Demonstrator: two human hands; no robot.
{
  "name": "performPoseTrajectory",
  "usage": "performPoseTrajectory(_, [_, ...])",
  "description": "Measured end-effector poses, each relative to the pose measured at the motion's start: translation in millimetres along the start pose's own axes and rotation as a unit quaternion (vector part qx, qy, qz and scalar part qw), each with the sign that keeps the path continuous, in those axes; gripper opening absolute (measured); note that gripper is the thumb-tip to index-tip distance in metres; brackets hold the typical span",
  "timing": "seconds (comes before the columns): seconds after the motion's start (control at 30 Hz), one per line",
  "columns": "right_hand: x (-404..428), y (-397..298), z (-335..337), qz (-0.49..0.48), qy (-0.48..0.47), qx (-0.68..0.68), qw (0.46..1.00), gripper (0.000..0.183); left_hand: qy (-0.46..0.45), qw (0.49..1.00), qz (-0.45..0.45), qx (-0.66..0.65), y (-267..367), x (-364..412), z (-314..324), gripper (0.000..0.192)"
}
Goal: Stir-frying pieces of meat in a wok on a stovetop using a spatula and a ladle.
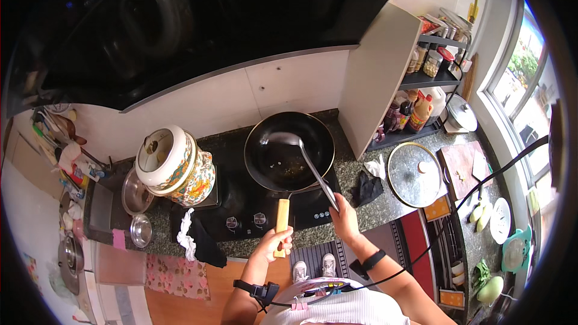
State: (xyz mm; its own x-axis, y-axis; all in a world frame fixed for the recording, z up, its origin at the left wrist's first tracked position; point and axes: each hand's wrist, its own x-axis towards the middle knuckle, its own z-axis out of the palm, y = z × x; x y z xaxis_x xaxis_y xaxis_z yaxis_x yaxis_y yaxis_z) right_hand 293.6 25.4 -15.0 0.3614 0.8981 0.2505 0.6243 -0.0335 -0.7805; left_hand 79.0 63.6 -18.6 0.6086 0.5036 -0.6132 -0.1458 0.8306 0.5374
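Observation:
A dark wok (289, 176) with a few small bits in its bottom sits on the black cooktop (239, 203). My left hand (276, 243) is closed around the wok's wooden handle (282, 216). In my right hand (345, 219) is the handle of a metal wok spatula (311, 162), whose broad end lies inside the wok near its far side. A patterned lidded pot (192, 180) stands on the cooktop to the left. Right of the wok, a black cloth (368, 187) lies on the counter beside a white cloth (375, 167).
A glass lid (413, 175) and a cutting board (465, 167) with a cleaver lie to the right, near a rack (429, 82) of bottles and jars. Metal bowls (141, 230) stand at left. The range hood (226, 31) overhangs the cooktop. A cable crosses my right forearm.

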Motion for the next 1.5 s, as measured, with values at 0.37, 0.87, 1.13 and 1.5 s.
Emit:
performPoseTrajectory(0.37, [22, -39, -18, 0.168, -0.149, 0.099, 0.969, 0.022, -0.01, 1.0, -0.017, -0.022, -3, -11, 1, 0.019])
performPoseTrajectory(0.87, [50, -29, -31, 0.127, -0.106, 0.014, 0.986, 0.019, -0.004, 0.999, 0.023, -0.044, -15, 2, 3, 0.017])
performPoseTrajectory(1.13, [49, -10, -21, 0.037, -0.049, -0.12, 0.991, 0.017, -0.017, 0.998, 0.019, -0.056, -18, 5, 6, 0.016])
performPoseTrajectory(1.5, [22, -21, -33, 0.092, -0.168, -0.013, 0.981, 0.025, -0.011, 0.998, 0.025, -0.062, -18, 5, 11, 0.016])
